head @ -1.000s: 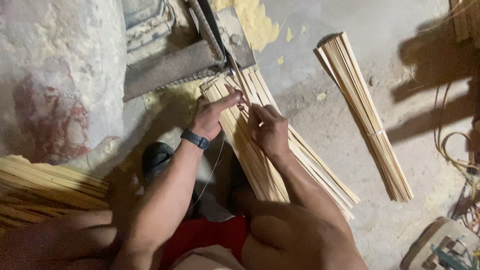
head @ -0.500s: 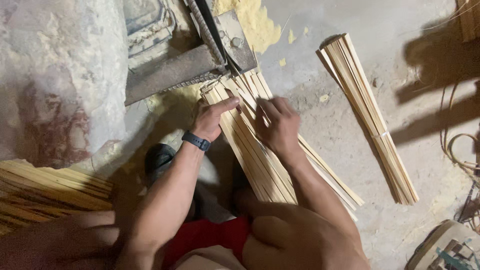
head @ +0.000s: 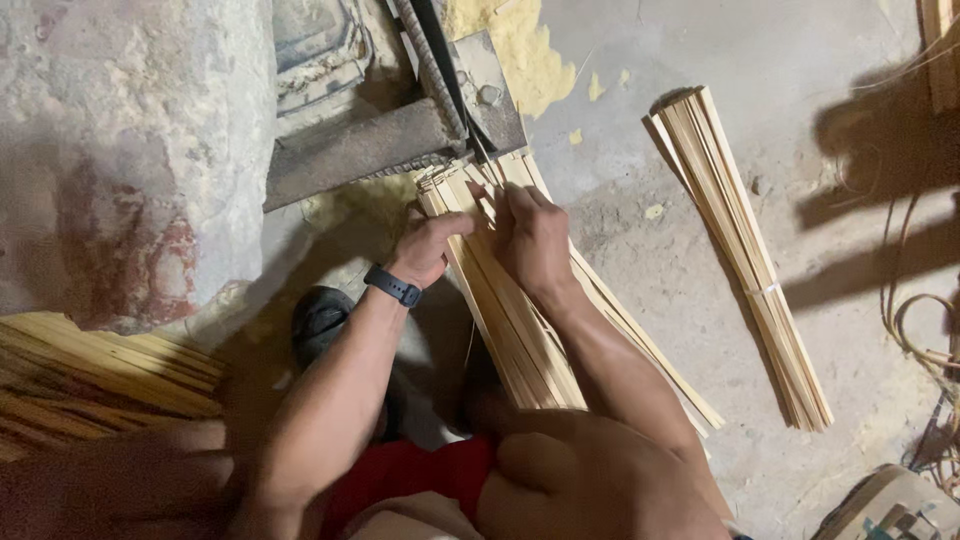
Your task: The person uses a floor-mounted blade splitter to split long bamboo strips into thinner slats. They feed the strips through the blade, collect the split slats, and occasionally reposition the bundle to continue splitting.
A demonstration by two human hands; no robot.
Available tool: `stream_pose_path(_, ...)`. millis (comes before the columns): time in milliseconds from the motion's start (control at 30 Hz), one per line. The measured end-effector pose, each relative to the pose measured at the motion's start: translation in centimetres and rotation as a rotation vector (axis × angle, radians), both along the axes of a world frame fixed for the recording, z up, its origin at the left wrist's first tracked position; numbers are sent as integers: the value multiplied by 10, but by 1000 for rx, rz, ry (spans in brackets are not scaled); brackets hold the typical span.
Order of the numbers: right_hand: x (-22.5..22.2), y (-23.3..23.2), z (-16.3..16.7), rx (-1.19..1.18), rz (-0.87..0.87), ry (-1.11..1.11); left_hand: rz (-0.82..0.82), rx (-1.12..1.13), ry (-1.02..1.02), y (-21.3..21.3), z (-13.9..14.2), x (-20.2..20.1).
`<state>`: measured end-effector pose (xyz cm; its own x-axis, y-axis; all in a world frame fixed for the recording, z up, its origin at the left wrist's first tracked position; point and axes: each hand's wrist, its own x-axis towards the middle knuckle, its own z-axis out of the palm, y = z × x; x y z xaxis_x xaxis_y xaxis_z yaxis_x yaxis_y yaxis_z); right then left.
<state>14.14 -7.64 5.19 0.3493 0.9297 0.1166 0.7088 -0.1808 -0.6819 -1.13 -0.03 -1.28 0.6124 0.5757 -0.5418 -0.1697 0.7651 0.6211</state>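
Note:
A loose bundle of thin pale wooden strips (head: 520, 320) lies along the floor from my lap up to a metal machine (head: 400, 130). My left hand (head: 430, 248), with a dark watch on its wrist, grips the left side of the bundle near its far end. My right hand (head: 530, 235) presses on top of the strips beside it, fingers pointing at the machine's blade edge (head: 470, 150). The far ends of the strips touch the machine.
A second, tied bundle of strips (head: 740, 250) lies on the concrete floor to the right. A pile of longer strips (head: 90, 370) sits at the left. Yellow sawdust (head: 520, 50) lies by the machine. Loose wires (head: 920, 320) curl at the right edge.
Both hands have slid a little farther up the bundle toward the machine. The right hand has moved from a loose hold to pressing flat on the strips.

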Motion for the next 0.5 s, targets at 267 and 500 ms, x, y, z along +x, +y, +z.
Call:
stream_pose_path(267,9,-24,13,4,-10,-84,-12,15,-3,-6,-2,3)
stream_pose_path(500,2,-86,17,75,-9,-160,-4,36,-79,1,40,2)
